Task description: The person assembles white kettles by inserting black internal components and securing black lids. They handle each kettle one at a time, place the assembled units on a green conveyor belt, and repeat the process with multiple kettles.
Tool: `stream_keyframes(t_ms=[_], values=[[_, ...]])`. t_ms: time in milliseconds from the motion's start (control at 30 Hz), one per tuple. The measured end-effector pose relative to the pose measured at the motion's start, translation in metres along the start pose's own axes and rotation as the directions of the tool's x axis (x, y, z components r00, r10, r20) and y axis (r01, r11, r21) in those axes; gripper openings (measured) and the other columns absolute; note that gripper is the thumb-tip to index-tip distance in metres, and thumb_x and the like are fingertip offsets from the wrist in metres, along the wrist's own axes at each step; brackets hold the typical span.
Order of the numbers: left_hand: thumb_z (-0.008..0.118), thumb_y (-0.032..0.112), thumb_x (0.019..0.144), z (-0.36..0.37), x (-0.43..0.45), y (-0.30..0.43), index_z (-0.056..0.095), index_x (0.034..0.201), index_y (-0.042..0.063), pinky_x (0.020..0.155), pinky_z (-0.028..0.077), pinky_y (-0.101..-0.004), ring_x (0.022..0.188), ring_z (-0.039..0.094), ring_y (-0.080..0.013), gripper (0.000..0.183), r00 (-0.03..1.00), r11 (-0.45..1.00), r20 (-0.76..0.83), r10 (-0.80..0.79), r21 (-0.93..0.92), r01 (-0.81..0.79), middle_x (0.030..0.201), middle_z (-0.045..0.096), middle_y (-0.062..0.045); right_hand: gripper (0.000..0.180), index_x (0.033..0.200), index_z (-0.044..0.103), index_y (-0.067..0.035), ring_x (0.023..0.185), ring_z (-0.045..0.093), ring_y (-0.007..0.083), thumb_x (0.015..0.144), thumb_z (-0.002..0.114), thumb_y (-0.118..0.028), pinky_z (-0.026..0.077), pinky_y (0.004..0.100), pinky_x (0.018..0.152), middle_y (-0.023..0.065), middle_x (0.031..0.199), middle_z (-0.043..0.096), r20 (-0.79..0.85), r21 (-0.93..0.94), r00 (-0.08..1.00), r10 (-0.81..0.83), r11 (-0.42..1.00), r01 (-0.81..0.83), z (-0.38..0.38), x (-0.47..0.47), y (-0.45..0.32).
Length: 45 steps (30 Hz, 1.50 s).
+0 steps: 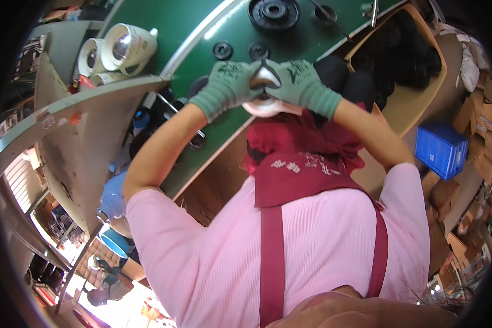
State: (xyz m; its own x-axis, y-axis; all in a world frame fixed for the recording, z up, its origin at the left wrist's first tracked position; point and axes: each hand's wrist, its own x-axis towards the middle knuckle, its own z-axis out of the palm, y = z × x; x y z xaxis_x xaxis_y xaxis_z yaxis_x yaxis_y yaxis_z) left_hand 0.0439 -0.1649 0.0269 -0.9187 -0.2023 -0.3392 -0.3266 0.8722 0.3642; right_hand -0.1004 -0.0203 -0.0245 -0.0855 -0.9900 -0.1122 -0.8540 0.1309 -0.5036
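Note:
Both my hands wear green knitted gloves with dark print and meet above the front edge of the green-topped workbench (pixel 225 127). My left hand (pixel 233 80) and my right hand (pixel 294 80) grip a dark ring-like part (pixel 265 62) from either side, mostly hidden by the fingers. Something white shows through the gap between the thumbs. Just under the hands is a white round container (pixel 260 110) with what looks like a handle to the right. Beyond the fingers, two small black round parts (pixel 222 50) lie on the bench, with a larger black wheel-like part (pixel 274 13) farther back.
At right stands a yellow bin (pixel 430 92) of black parts, with a blue plastic crate (pixel 441 149) beyond it. White mugs (pixel 129 47) sit at left behind a raised panel edge (pixel 86 96). A metal rod (pixel 180 113) lies near my left forearm. Another person (pixel 106 287) appears lower left.

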Motion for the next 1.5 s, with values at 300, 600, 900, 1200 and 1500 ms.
stream_keyframes(t_ms=[300, 600, 900, 1200, 1500], values=[[0.078, 0.041, 0.076, -0.122, 0.012, -0.095, 0.066, 0.125, 0.008, 0.085, 0.053, -0.0428, 0.097, 0.069, -0.0343, 0.060, 0.823, 0.973, -0.521, -0.227, -0.083, 0.216, 0.107, 0.072, -0.017, 0.040, 0.138, 0.053, -0.002, 0.089, 0.071, 0.0184, 0.101, 0.058, -0.015, 0.056, 0.0248, 0.074, 0.0132, 0.113, 0.069, -0.110, 0.994, 0.801, 0.588, 0.062, 0.091, -0.011, -0.087, 0.101], [0.063, 0.071, 0.079, -0.135, 0.161, -0.256, 0.055, 0.137, 0.017, 0.098, 0.047, -0.0479, 0.119, 0.060, -0.0379, 0.080, 0.579, 0.758, -0.525, -0.624, -0.227, 0.611, 0.131, 0.061, -0.017, 0.035, 0.130, 0.058, -0.003, 0.083, 0.063, 0.0095, 0.101, 0.060, -0.023, 0.052, 0.0245, 0.076, 0.0052, 0.099, 0.068, 0.038, 0.969, 0.754, 0.656, 0.160, -0.188, 0.016, -0.123, 0.089], [0.074, 0.054, 0.075, -0.039, 0.011, -0.267, 0.063, 0.116, 0.005, 0.091, 0.045, -0.0544, 0.113, 0.060, -0.0368, 0.065, 0.217, 0.384, -0.700, -0.680, -0.088, 0.919, 0.124, 0.061, -0.020, 0.035, 0.129, 0.058, -0.002, 0.095, 0.064, 0.0133, 0.096, 0.063, -0.012, 0.051, 0.0251, 0.084, 0.0076, 0.112, 0.067, -0.084, 0.830, 0.871, 0.484, 0.518, -0.207, 0.045, -0.117, 0.074], [0.073, 0.015, 0.076, -0.088, -0.081, -0.064, 0.066, 0.106, 0.017, 0.096, 0.041, -0.0466, 0.098, 0.058, -0.0268, 0.031, 0.897, 0.926, -0.388, 0.213, 0.372, -0.059, 0.102, 0.061, -0.005, 0.092, 0.153, 0.031, -0.004, 0.141, 0.033, 0.0439, 0.079, 0.078, -0.033, 0.031, 0.0511, 0.115, 0.0227, 0.156, 0.029, -0.484, -0.084, 0.846, -0.223, 0.974, 0.209, -0.068, -0.028, -0.018], [0.078, 0.006, 0.071, -0.037, -0.124, 0.024, 0.046, 0.145, 0.009, 0.111, 0.035, -0.0458, 0.133, 0.046, -0.0341, 0.081, 0.722, 0.962, -0.691, 0.019, -0.184, -0.201, 0.143, 0.049, -0.015, 0.054, 0.119, 0.065, -0.004, 0.122, 0.059, 0.0329, 0.072, 0.082, -0.024, 0.049, 0.0409, 0.101, 0.0154, 0.135, 0.057, -0.351, 0.226, 0.887, -0.300, 0.892, 0.391, -0.088, -0.105, -0.024]])
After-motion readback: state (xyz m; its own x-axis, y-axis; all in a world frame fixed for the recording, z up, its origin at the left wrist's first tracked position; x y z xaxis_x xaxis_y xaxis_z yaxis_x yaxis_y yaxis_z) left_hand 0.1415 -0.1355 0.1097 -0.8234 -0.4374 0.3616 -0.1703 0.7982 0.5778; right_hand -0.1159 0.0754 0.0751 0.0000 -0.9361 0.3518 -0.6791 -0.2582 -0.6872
